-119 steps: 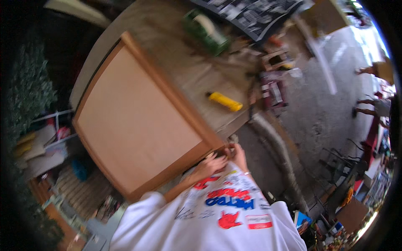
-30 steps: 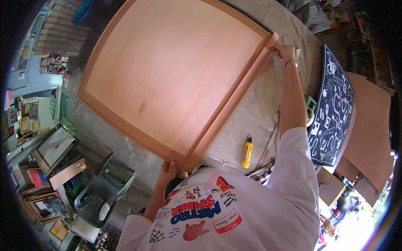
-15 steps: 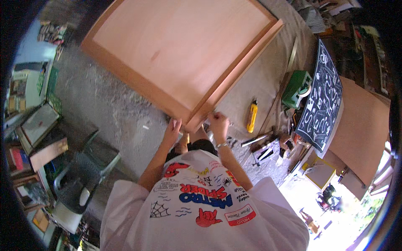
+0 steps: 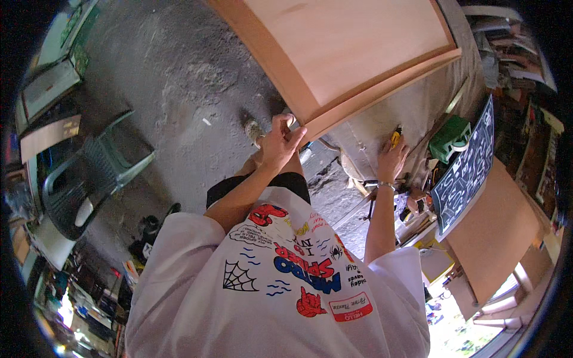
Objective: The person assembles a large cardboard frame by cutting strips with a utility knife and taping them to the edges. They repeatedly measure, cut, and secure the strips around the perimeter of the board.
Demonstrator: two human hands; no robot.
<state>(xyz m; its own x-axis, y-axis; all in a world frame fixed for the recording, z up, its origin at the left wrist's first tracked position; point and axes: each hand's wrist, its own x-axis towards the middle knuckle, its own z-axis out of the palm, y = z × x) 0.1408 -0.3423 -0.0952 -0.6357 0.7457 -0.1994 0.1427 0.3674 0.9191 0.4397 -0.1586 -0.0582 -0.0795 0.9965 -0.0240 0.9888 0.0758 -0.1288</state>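
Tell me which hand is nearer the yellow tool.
The right. The right hand is at the yellow tool, partly covering it; the left hand is well to the tool's left, by the panel's near corner.

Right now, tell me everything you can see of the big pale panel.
The panel is flat and pale, wood-like, with brown strips bordering its visible sides. It sits at a slant, apparently lying on the table, its far end cut off by the picture's top. The left hand is at its near corner.
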